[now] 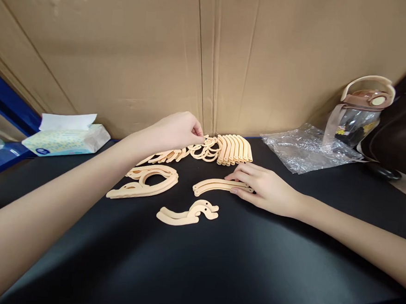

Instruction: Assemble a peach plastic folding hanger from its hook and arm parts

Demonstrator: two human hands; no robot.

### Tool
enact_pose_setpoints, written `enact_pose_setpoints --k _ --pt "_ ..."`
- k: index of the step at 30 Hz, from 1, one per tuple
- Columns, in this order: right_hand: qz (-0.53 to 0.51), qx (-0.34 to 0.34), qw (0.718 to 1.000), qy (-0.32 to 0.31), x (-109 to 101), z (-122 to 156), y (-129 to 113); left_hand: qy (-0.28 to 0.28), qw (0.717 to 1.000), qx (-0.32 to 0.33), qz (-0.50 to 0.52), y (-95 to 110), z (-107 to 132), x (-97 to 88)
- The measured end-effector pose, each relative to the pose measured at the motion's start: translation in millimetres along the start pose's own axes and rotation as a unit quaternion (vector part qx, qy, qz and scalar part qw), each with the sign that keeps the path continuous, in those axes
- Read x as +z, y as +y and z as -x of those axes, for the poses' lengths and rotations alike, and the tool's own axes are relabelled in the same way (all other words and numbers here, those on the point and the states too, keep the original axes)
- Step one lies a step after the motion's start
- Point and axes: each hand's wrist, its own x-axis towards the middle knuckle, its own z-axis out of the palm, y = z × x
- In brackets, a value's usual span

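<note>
Watching from my remote seat, I saw the left hand closed in a pinch on the rings. They made a loose heap at the back of the black table, just beside a row of curved pieces standing on edge. The right hand lay nearly flat, its fingers stretched over one end of a curved bar near the table's middle. A large hooked part and a smaller one lay closer to me. At far left, a tissue pack had one sheet sticking out of its top. At far right, a clear bottle stood just behind a crumpled plastic bag. I could not tell what either held.
</note>
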Motion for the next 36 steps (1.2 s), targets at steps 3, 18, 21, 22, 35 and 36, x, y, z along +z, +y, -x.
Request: enact_pose_setpoints --k 3,18,21,22,35,36 --pt "-0.002 0.003 1.0 0.0 -0.2 0.6 -0.4 0.046 0.998 0.049 -0.004 2.6 29.4 9.7" --pt "0.102 0.007 0.993 0.058 -21.6 -19.6 6.1 0.034 0.95 0.311 0.017 -30.2 106.6 81.7" --pt "0.165 -0.004 0.986 0.036 -29.8 -39.6 22.0 0.046 0.951 0.305 0.023 -32.4 105.7 84.1" --pt "0.184 -0.01 0.982 0.028 -30.7 -48.1 28.6 0.049 0.951 0.303 0.026 -32.9 106.1 84.9" --pt "0.313 -0.093 0.945 -0.024 -4.7 -131.1 72.3 0.046 0.954 0.293 0.051 -32.9 106.9 84.8" --pt "0.325 -0.101 0.94 -0.027 -2.9 -132.7 72.9 0.047 0.954 0.293 0.05 -33.4 106.7 85.6"
